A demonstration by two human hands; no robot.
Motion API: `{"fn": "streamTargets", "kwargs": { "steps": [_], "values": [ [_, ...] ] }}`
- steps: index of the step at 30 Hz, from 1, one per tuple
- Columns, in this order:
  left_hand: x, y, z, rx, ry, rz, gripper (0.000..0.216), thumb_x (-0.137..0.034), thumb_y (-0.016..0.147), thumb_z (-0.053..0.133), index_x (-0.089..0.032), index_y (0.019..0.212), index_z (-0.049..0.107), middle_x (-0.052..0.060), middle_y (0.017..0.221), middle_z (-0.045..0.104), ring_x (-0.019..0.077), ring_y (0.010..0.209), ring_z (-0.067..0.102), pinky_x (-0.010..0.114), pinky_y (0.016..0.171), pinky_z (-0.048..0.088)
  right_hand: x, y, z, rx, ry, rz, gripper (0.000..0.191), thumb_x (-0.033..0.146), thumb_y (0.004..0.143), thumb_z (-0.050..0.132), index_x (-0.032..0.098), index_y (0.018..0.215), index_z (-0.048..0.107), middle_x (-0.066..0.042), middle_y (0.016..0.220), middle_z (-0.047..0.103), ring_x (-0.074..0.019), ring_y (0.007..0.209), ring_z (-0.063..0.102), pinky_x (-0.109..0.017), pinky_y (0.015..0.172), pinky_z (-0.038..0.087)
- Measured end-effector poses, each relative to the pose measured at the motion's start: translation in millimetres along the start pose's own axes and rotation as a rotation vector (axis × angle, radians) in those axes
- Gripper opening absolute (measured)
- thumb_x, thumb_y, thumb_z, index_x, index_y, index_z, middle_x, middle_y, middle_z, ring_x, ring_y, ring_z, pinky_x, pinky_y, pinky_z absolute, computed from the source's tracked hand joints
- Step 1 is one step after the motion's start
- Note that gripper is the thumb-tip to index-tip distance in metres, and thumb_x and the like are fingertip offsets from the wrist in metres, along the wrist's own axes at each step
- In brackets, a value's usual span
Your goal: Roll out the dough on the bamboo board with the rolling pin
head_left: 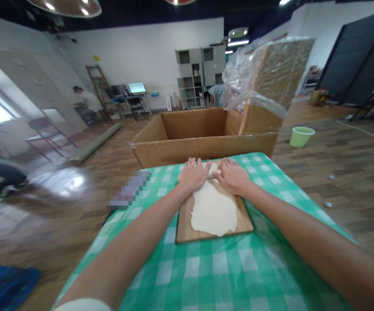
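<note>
A thin, pale sheet of dough (214, 209) with a ragged edge lies flat on a wooden board (183, 231). At the board's far end my left hand (193, 173) presses down with its fingers stretched forward. Level with it, my right hand (232, 176) lies palm down, fingers extended, its thumb pointing inward. A whitish, rounded piece (213, 169) shows between the two hands; whether it is a rolling pin or folded dough I cannot tell. Whatever lies beneath the palms is hidden.
The board rests on a green-and-white checked tablecloth (187, 276). A blurred-out flat object (130, 190) sits at the table's left edge. Beyond the table stands a large open cardboard box (203, 147). A light green bucket (301, 137) is on the floor. Two people are in the background.
</note>
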State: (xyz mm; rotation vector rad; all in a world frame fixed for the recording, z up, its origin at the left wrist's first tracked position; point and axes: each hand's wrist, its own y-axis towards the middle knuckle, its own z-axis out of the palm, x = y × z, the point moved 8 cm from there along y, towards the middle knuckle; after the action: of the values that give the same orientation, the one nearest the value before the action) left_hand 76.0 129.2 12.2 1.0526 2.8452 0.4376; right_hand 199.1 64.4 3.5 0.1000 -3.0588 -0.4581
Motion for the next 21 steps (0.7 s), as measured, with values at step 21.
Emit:
{"fn": "streamTargets", "kwargs": {
  "steps": [21],
  "values": [
    [-10, -87, -16, 0.017, 0.009, 0.051, 0.067, -0.049, 0.111, 0.023, -0.006, 0.155, 0.049, 0.021, 0.162, 0.050, 0.0329, 0.154, 0.042, 0.051, 0.128, 0.029, 31, -66, -30, -0.004, 0.080, -0.127, 0.093, 0.070, 0.106, 0.023, -0.004, 0.158, 0.043, -0.028, 0.162, 0.046, -0.0378, 0.154, 0.040, -0.049, 0.128, 0.027]
  ]
}}
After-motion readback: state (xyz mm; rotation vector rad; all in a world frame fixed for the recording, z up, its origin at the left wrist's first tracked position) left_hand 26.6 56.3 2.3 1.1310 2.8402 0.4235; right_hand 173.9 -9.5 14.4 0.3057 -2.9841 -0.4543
